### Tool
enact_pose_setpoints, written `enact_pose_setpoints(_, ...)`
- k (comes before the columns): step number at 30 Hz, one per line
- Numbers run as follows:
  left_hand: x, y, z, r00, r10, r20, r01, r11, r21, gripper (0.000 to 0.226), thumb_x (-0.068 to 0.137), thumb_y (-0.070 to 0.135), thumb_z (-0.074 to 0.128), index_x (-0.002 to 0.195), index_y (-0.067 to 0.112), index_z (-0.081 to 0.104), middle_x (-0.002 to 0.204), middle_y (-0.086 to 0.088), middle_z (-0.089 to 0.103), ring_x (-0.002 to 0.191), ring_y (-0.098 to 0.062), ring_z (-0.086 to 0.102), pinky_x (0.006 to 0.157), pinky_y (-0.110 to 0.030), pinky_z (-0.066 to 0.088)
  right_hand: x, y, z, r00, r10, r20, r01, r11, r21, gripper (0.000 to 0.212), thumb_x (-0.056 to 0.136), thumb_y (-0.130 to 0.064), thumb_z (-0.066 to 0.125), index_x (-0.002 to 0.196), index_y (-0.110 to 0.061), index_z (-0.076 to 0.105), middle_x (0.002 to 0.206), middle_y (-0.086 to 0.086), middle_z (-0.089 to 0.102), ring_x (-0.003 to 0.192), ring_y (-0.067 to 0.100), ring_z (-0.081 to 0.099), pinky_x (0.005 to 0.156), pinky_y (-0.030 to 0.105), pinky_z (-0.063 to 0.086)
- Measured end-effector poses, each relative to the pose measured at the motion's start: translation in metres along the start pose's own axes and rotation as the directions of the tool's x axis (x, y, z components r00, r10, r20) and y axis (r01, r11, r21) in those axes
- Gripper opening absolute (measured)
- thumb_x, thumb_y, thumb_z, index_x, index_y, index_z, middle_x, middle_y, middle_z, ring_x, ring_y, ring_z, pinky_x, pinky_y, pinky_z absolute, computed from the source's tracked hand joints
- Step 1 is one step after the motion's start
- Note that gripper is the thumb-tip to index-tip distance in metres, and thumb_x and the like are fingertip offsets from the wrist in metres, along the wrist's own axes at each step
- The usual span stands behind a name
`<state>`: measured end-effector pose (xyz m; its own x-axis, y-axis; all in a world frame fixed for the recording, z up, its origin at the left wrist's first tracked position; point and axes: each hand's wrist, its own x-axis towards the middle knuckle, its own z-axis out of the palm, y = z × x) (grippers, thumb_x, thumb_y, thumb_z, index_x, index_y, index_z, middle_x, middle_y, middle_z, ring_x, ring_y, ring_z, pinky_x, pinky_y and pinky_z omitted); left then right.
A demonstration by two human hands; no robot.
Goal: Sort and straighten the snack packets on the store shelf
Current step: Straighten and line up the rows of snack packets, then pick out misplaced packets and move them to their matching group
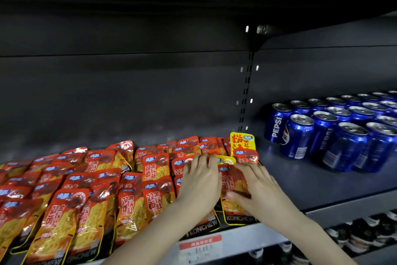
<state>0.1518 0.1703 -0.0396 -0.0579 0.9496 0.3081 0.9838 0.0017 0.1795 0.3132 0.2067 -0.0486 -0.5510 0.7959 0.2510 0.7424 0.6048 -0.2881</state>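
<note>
One head-worn camera looks forward and slightly down, close to the shelf [305, 181].

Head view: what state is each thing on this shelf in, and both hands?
red snack packets, lying overlapped, many askew.
yellow packet, standing upright at the back.
Pepsi cans, upright in rows.
left hand, flat on the packets, fingers straight.
right hand, fingers spread, resting on the packets.
</note>
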Motion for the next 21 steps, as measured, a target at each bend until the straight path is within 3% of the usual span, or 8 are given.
enact_pose_setpoints(2,0.008,-0.002,0.0,0.999,-0.036,0.01,0.036,0.999,-0.003,0.05,0.099,0.026,0.039,0.144,0.013,0.023,0.144,-0.005,0.037,0.136,-0.024,0.028,0.11,-0.041,0.027,-0.001,0.0,0.002,1.0,-0.014,0.024,0.014,1.0,-0.003,0.077,0.082,-0.065,0.05,0.145,-0.03,0.021,0.144,-0.017,0.023,0.136,0.005,0.016,0.114,0.027,0.02)
enact_pose_setpoints(4,0.013,0.0,-0.002,0.998,-0.062,-0.013,0.061,0.997,-0.044,0.054,0.098,0.024,0.044,0.146,0.016,0.02,0.143,-0.003,0.04,0.134,-0.022,0.029,0.11,-0.039,0.028,-0.002,0.001,0.001,0.999,-0.02,0.031,0.019,1.0,0.014,0.08,0.081,-0.064,0.053,0.145,-0.031,0.018,0.145,-0.017,0.02,0.137,0.004,0.013,0.115,0.028,0.019)
enact_pose_setpoints(9,0.026,-0.008,-0.007,0.985,-0.143,-0.095,0.107,0.945,-0.308,0.039,0.093,0.006,0.05,0.131,0.016,0.049,0.123,-0.004,0.054,0.119,-0.021,0.046,0.099,-0.03,0.04,-0.003,-0.001,0.0,0.998,-0.054,0.039,0.051,0.997,0.057,0.083,0.079,-0.063,0.056,0.145,-0.034,0.016,0.145,-0.022,0.015,0.137,0.001,0.012,0.116,0.028,0.019)
enact_pose_setpoints(11,0.03,-0.013,-0.012,0.974,-0.185,-0.13,0.118,0.907,-0.405,0.03,0.092,0.0,0.049,0.117,0.014,0.061,0.114,-0.003,0.055,0.109,-0.017,0.052,0.088,-0.014,0.037,-0.003,-0.001,0.0,0.997,-0.069,0.035,0.066,0.995,0.075,0.083,0.079,-0.062,0.058,0.145,-0.035,0.016,0.145,-0.023,0.015,0.137,0.0,0.012,0.116,0.027,0.019)
enact_pose_setpoints(13,0.034,-0.017,-0.02,0.962,-0.217,-0.165,0.122,0.884,-0.451,0.027,0.091,-0.003,0.049,0.108,0.012,0.065,0.107,0.0,0.053,0.098,-0.012,0.051,0.081,-0.004,0.027,-0.003,0.0,0.001,0.996,-0.082,0.027,0.079,0.992,0.1,0.083,0.079,-0.062,0.059,0.146,-0.035,0.017,0.145,-0.023,0.015,0.137,-0.001,0.013,0.115,0.024,0.019)
enact_pose_setpoints(16,0.038,-0.025,-0.036,0.916,-0.287,-0.282,0.114,0.857,-0.502,0.029,0.087,-0.008,0.048,0.098,0.013,0.066,0.098,0.002,0.05,0.085,-0.008,0.049,0.074,0.002,0.03,-0.004,0.0,0.001,0.996,-0.077,0.039,0.072,0.991,0.109,0.085,0.079,-0.063,0.058,0.146,-0.036,0.014,0.147,-0.022,0.013,0.138,0.0,0.013,0.115,0.025,0.021)
enact_pose_setpoints(19,0.041,-0.034,-0.051,0.846,-0.353,-0.399,0.086,0.829,-0.553,0.027,0.089,-0.006,0.047,0.095,0.014,0.064,0.096,0.0,0.047,0.085,-0.015,0.051,0.071,-0.007,0.036,-0.005,-0.001,0.0,0.997,-0.054,0.05,0.05,0.995,0.092,0.087,0.079,-0.063,0.058,0.146,-0.037,0.01,0.145,-0.019,0.019,0.138,0.004,0.014,0.115,0.028,0.022)
enact_pose_setpoints(21,0.042,-0.04,-0.057,0.816,-0.388,-0.429,0.09,0.818,-0.569,0.025,0.09,-0.004,0.047,0.098,0.014,0.063,0.097,0.0,0.046,0.085,-0.019,0.053,0.074,-0.024,0.042,-0.006,-0.002,-0.001,0.998,-0.054,0.042,0.051,0.996,0.078,0.086,0.079,-0.064,0.057,0.146,-0.039,0.01,0.142,-0.019,0.023,0.136,0.004,0.015,0.115,0.027,0.022)
